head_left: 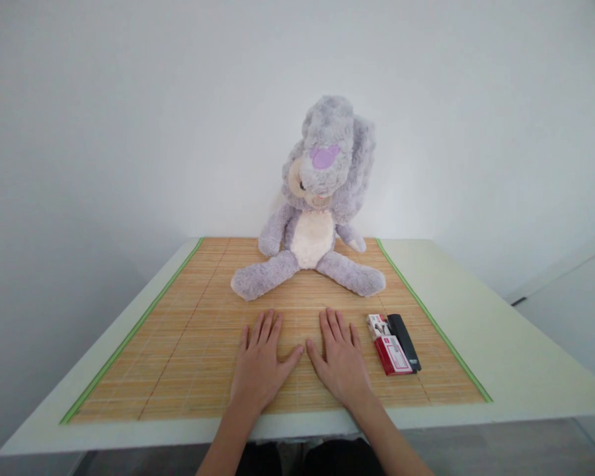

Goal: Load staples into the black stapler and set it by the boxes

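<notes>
My left hand and my right hand lie flat on a bamboo mat, palms down, fingers spread, thumbs almost touching. Neither holds anything. A grey plush rabbit sits upright at the far edge of the mat, legs splayed towards me, just beyond my fingertips. Right of my right hand lie a red and white box and a black oblong object, side by side on the mat.
The mat with green edging covers a pale table that stands against a white wall. Bare table strips run along the left and right of the mat. The table's front edge is at my wrists.
</notes>
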### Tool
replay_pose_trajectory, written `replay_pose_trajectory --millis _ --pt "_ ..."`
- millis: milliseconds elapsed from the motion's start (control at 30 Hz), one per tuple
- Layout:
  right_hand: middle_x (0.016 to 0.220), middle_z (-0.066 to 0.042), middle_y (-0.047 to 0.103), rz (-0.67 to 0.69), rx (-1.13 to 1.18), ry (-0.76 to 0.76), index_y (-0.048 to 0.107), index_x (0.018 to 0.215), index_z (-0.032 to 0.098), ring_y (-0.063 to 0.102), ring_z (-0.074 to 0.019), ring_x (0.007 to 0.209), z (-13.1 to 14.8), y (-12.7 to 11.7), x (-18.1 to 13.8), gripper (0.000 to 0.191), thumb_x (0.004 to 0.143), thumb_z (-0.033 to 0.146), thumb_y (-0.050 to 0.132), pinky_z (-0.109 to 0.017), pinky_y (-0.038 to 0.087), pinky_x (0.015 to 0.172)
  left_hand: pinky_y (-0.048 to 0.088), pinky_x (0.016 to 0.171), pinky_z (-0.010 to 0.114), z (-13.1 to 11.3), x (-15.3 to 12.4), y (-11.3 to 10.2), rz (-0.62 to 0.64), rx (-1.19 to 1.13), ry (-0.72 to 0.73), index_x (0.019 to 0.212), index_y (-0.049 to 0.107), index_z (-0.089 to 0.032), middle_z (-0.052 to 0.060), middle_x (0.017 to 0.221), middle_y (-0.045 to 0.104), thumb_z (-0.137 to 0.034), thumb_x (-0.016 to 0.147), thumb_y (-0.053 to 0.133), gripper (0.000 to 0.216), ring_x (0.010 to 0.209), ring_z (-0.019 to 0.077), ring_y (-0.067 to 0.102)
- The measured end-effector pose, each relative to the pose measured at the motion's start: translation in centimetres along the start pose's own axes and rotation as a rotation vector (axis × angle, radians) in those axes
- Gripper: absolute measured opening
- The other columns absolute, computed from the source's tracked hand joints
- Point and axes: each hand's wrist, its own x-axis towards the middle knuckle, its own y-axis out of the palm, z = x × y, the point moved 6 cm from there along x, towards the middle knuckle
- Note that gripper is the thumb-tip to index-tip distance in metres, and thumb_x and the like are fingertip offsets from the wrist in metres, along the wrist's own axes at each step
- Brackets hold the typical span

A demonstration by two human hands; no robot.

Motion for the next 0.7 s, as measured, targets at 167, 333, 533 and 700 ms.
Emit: replay_pose_trajectory --millis 167,333,533,700 --pt "0.172 -0.005 0.015 0.018 0.008 0.009 0.018 0.165 0.023 0.010 -0.0303 0.160 -0.01 -0.01 -0.07 0.072 0.103 0.055 0.035 -0.058 0.006 0.127 0.014 0.128 0.059 -0.04 -0.04 -0.03 0.003 0.004 -0.006 0.162 0.026 -0.029 0.005 0.169 0.029 -0.067 0.096 0.044 0.078 0.158 0.0304 0.019" --pt "0.173 -0.005 0.015 0.006 0.013 0.008 0.019 0.165 0.024 0.009 -0.0303 0.160 0.07 -0.11 -0.19 0.072 0.103 0.054 0.037 -0.059 0.006 0.127 0.015 0.128 0.058 -0.22 -0.06 -0.07 0.007 0.016 -0.002 0.163 0.024 -0.029 0.004 0.170 0.027 -0.063 0.097 0.044 0.076 0.159 0.0294 0.017" --pt "0.172 -0.004 0.015 -0.005 0.003 0.010 0.019 0.165 0.024 0.010 -0.0309 0.160 0.17 -0.13 -0.29 0.071 0.103 0.054 0.036 -0.060 0.005 0.127 0.015 0.128 0.059 -0.23 -0.14 -0.05 0.010 0.025 0.002 0.162 0.025 -0.029 0.004 0.170 0.027 -0.063 0.097 0.044 0.076 0.159 0.0299 0.018" --pt "0.172 -0.004 0.015 0.003 0.007 0.008 0.018 0.165 0.024 0.009 -0.0307 0.160 0.17 -0.10 -0.28 0.071 0.103 0.054 0.035 -0.060 0.005 0.127 0.014 0.128 0.058 -0.22 -0.17 -0.01 0.013 0.030 0.004 0.162 0.025 -0.028 0.005 0.170 0.027 -0.064 0.097 0.042 0.076 0.159 0.0296 0.019"
